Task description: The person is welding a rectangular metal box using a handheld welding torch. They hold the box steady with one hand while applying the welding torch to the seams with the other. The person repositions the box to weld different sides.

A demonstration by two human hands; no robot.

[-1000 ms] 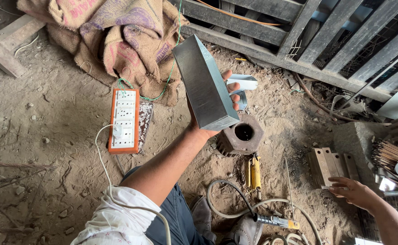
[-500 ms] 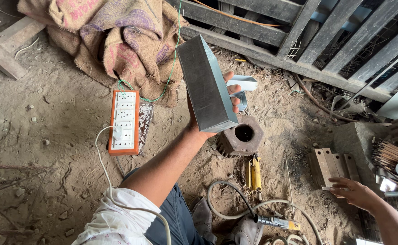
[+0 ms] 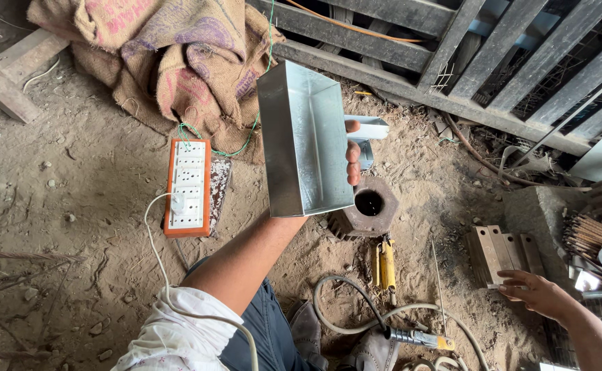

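My left hand is raised over the dirt floor and grips a shiny rectangular sheet-metal tray by its long right side. The fingers curl over the rim and the palm is hidden behind it. The tray's hollow inside faces me. My right hand hovers low at the right with its fingers apart and nothing in it, just below a stack of flat metal blocks.
An orange-and-white socket board with a white cable lies left of the tray. Burlap sacks are heaped behind it. A toothed metal ring, a yellow-handled tool, a hose, a rod bundle and dark slats surround the spot.
My left hand has turned the tray, so its open inside faces me instead of its closed outer face. My right hand has stayed low at the right.
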